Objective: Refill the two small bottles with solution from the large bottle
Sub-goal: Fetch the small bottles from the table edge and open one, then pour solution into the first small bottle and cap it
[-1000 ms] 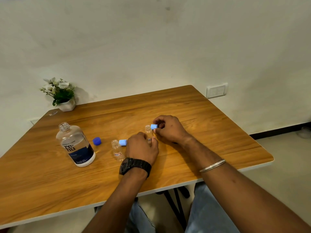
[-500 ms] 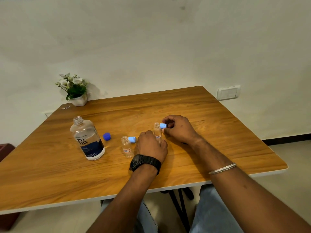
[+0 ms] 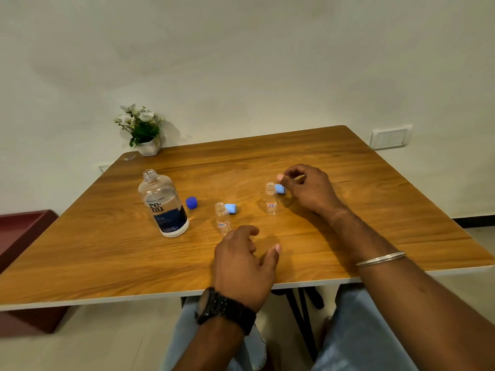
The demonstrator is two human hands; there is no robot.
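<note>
Soft, even indoor light, faint shadows, slight blur overall (wide-angle bending toward the edges).

- On your tabletop point(image 3: 308, 250), the large bottle point(image 3: 164, 203) stands left, its cap point(image 3: 191, 202) just right of it.
- Further right stand two small bottles point(image 3: 222, 222) point(image 3: 271, 198), a cap point(image 3: 231, 208) point(image 3: 280, 188) beside each.
- The plant point(image 3: 142, 129) sits in the far left corner.

Wall point(image 3: 241, 62): plain, off-white, with a white switch plate point(image 3: 390, 137) at right. Table point(image 3: 267, 156): wood-grain top, pale edge, dark legs. Plant point(image 3: 142, 129): white flowers in a white pot, at the far left corner. Floor point(image 3: 80, 344): pale. Dark red furniture point(image 3: 21, 231) stood at left.
</note>
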